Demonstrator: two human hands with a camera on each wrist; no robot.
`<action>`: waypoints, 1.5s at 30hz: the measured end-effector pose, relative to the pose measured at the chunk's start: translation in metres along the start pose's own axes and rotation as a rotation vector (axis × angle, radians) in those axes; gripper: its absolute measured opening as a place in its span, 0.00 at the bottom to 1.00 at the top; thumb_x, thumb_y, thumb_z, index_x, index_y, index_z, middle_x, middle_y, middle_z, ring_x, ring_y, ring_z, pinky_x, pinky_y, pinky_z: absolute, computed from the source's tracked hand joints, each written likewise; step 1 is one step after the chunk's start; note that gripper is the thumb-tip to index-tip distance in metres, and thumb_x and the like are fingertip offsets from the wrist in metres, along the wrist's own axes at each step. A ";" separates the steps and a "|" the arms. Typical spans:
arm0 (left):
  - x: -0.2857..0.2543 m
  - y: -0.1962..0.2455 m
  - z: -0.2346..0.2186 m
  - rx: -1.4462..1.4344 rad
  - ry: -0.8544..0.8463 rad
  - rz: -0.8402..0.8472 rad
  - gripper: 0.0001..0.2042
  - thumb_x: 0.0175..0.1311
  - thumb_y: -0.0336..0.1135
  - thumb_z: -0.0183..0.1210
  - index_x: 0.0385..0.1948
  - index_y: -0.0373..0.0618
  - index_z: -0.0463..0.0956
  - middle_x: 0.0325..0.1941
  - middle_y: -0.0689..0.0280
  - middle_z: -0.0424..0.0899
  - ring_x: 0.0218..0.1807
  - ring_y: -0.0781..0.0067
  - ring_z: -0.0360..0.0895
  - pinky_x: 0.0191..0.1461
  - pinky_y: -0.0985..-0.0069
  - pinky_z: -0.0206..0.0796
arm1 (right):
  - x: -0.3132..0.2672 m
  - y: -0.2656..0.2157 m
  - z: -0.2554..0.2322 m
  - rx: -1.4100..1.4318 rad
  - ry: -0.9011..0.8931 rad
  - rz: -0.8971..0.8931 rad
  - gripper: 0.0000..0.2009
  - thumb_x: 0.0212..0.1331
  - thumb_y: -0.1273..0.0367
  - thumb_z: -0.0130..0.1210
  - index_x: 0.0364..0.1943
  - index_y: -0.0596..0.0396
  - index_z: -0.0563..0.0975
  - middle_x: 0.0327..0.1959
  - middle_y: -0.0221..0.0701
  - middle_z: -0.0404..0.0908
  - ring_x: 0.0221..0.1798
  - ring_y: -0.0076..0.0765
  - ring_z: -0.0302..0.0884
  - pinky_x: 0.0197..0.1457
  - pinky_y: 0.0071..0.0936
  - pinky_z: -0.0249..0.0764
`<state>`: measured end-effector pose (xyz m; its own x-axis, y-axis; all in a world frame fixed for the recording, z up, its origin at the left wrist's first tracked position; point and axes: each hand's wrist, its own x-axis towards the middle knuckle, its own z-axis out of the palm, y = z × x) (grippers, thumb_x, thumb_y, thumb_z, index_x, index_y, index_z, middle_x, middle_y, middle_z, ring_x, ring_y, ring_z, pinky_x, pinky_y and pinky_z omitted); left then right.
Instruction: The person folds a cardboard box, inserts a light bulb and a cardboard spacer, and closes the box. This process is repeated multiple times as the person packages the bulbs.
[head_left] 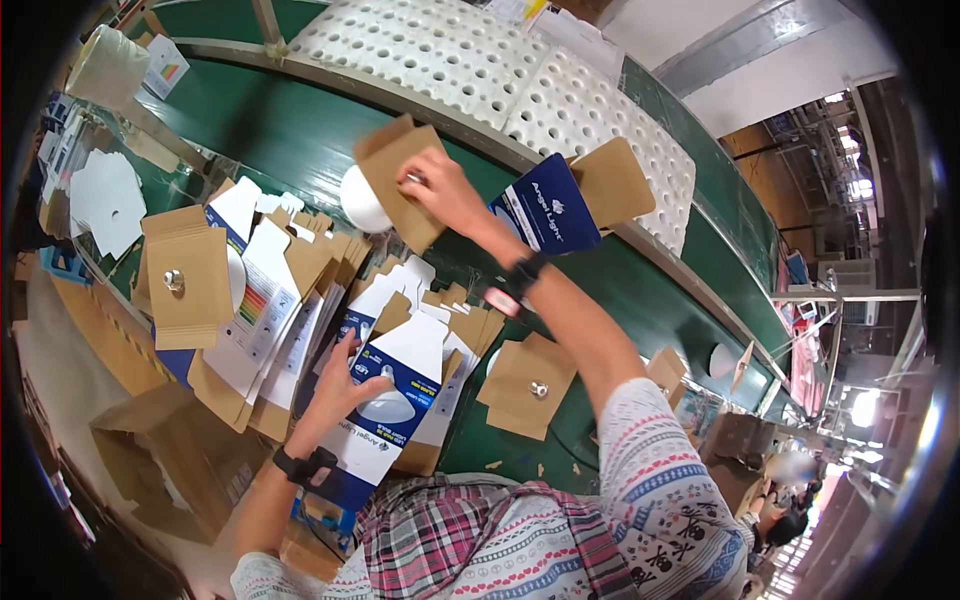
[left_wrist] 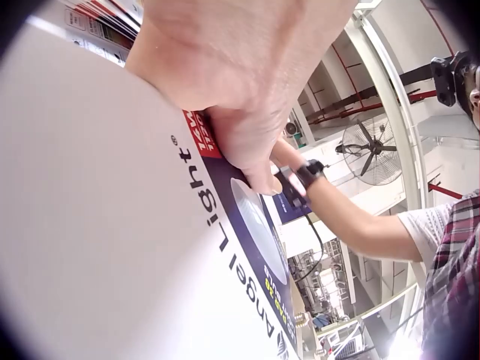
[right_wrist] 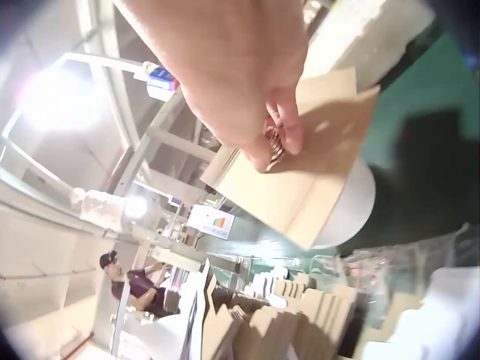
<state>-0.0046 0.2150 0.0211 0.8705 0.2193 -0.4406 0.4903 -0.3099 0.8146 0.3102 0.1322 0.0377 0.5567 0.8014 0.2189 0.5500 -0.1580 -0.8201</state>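
In the head view my right hand (head_left: 445, 195) pinches the metal screw base of a bulb, which pokes through a brown cardboard insert (head_left: 385, 170); the bulb's white round face (head_left: 363, 200) shows under the card. The right wrist view has the fingers round the threaded base (right_wrist: 274, 146), with the insert (right_wrist: 315, 172) below them. My left hand (head_left: 335, 390) grips the top edge of a flat blue and white printed carton (head_left: 385, 400), thumb over its front. Close up in the left wrist view, the thumb of the hand (left_wrist: 232, 82) lies on the carton (left_wrist: 150, 195).
More flat cartons (head_left: 270, 290) stand in rows at the left. Bulbs in brown inserts lie at left (head_left: 185, 285) and right (head_left: 530, 385). An upright blue carton (head_left: 548, 205) stands right of my hand. White foam trays (head_left: 440, 55) line the back of the green surface (head_left: 270, 115).
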 end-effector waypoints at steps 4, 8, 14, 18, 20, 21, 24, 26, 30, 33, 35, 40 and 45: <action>0.001 -0.010 0.003 -0.049 0.020 0.075 0.48 0.44 0.46 0.69 0.63 0.30 0.51 0.59 0.46 0.66 0.60 0.54 0.66 0.62 0.68 0.59 | -0.074 -0.021 -0.043 0.107 -0.092 0.091 0.06 0.51 0.72 0.54 0.32 0.59 0.75 0.35 0.36 0.71 0.34 0.34 0.73 0.39 0.27 0.70; -0.001 -0.013 0.000 -0.162 -0.021 0.064 0.49 0.45 0.50 0.69 0.64 0.30 0.49 0.60 0.47 0.65 0.61 0.58 0.65 0.63 0.70 0.57 | -0.112 -0.010 -0.045 0.135 -0.235 0.077 0.05 0.55 0.75 0.52 0.34 0.61 0.75 0.37 0.33 0.70 0.34 0.28 0.74 0.39 0.25 0.72; 0.000 -0.016 -0.006 -0.208 -0.067 0.049 0.50 0.47 0.54 0.67 0.65 0.31 0.47 0.64 0.47 0.61 0.64 0.61 0.62 0.65 0.73 0.54 | -0.117 -0.007 -0.016 0.516 -0.562 0.338 0.05 0.54 0.73 0.54 0.33 0.59 0.76 0.33 0.29 0.77 0.33 0.23 0.76 0.36 0.22 0.75; -0.001 -0.007 -0.007 -0.238 -0.103 0.014 0.50 0.48 0.54 0.66 0.65 0.31 0.46 0.64 0.47 0.61 0.64 0.61 0.61 0.65 0.73 0.54 | -0.106 0.023 0.014 0.686 -0.738 0.406 0.06 0.54 0.72 0.56 0.34 0.59 0.76 0.33 0.28 0.78 0.35 0.21 0.75 0.37 0.21 0.77; 0.000 -0.008 -0.007 -0.233 -0.104 -0.003 0.50 0.48 0.54 0.66 0.65 0.31 0.47 0.64 0.47 0.61 0.64 0.61 0.61 0.65 0.72 0.54 | -0.103 0.028 0.028 0.710 -0.773 0.403 0.07 0.54 0.71 0.58 0.35 0.59 0.76 0.32 0.27 0.78 0.33 0.20 0.75 0.36 0.19 0.76; 0.001 -0.009 -0.006 -0.233 -0.099 -0.010 0.49 0.48 0.55 0.66 0.65 0.31 0.47 0.64 0.47 0.61 0.64 0.61 0.61 0.65 0.72 0.53 | -0.101 0.026 0.033 0.709 -0.816 0.405 0.07 0.55 0.71 0.58 0.35 0.59 0.76 0.31 0.26 0.77 0.32 0.19 0.75 0.35 0.18 0.75; 0.000 -0.017 -0.007 -0.201 -0.100 0.007 0.48 0.49 0.53 0.66 0.64 0.30 0.49 0.63 0.47 0.63 0.63 0.60 0.63 0.65 0.71 0.55 | -0.105 0.025 0.039 0.737 -0.863 0.443 0.08 0.54 0.71 0.59 0.35 0.60 0.76 0.31 0.26 0.78 0.32 0.19 0.76 0.35 0.18 0.74; 0.003 -0.022 -0.005 -0.101 -0.092 0.036 0.46 0.50 0.51 0.66 0.64 0.30 0.51 0.61 0.48 0.65 0.62 0.57 0.64 0.64 0.70 0.56 | -0.112 0.029 0.037 0.728 -0.874 0.449 0.08 0.53 0.71 0.60 0.34 0.61 0.76 0.31 0.26 0.78 0.33 0.19 0.76 0.35 0.18 0.74; 0.003 -0.019 -0.003 -0.073 -0.077 0.028 0.42 0.52 0.48 0.65 0.63 0.31 0.53 0.58 0.48 0.67 0.60 0.54 0.66 0.63 0.68 0.57 | -0.126 0.030 0.019 0.679 -0.880 0.497 0.08 0.51 0.72 0.60 0.34 0.60 0.77 0.31 0.28 0.79 0.33 0.21 0.77 0.36 0.19 0.75; 0.006 -0.019 -0.006 -0.035 -0.108 0.061 0.40 0.53 0.48 0.64 0.62 0.32 0.54 0.59 0.48 0.66 0.61 0.54 0.65 0.63 0.68 0.57 | -0.135 0.034 0.029 0.644 -0.838 0.493 0.10 0.48 0.71 0.61 0.34 0.60 0.78 0.32 0.30 0.79 0.32 0.23 0.79 0.36 0.21 0.75; 0.005 -0.013 -0.006 -0.023 -0.152 0.035 0.40 0.53 0.49 0.63 0.62 0.32 0.55 0.60 0.48 0.65 0.61 0.54 0.65 0.63 0.69 0.57 | -0.128 0.034 0.036 0.612 -0.851 0.399 0.09 0.47 0.72 0.62 0.34 0.60 0.79 0.32 0.30 0.80 0.32 0.24 0.79 0.36 0.21 0.75; 0.004 -0.013 -0.008 -0.095 -0.158 -0.041 0.38 0.55 0.50 0.62 0.61 0.32 0.57 0.60 0.48 0.66 0.62 0.55 0.64 0.62 0.69 0.58 | -0.093 0.021 0.027 0.639 -0.984 0.492 0.08 0.49 0.72 0.61 0.32 0.59 0.78 0.31 0.25 0.81 0.35 0.19 0.75 0.40 0.19 0.70; 0.006 -0.012 -0.008 -0.077 -0.125 -0.003 0.37 0.56 0.50 0.61 0.60 0.31 0.58 0.60 0.47 0.66 0.62 0.55 0.65 0.62 0.68 0.58 | -0.125 0.021 0.048 0.495 -0.884 0.384 0.13 0.52 0.68 0.57 0.40 0.62 0.77 0.35 0.26 0.79 0.39 0.20 0.72 0.44 0.21 0.69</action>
<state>-0.0058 0.2277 0.0115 0.8697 0.1014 -0.4831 0.4927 -0.2366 0.8374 0.2222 0.0564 -0.0320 -0.1170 0.9115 -0.3942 0.0117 -0.3957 -0.9183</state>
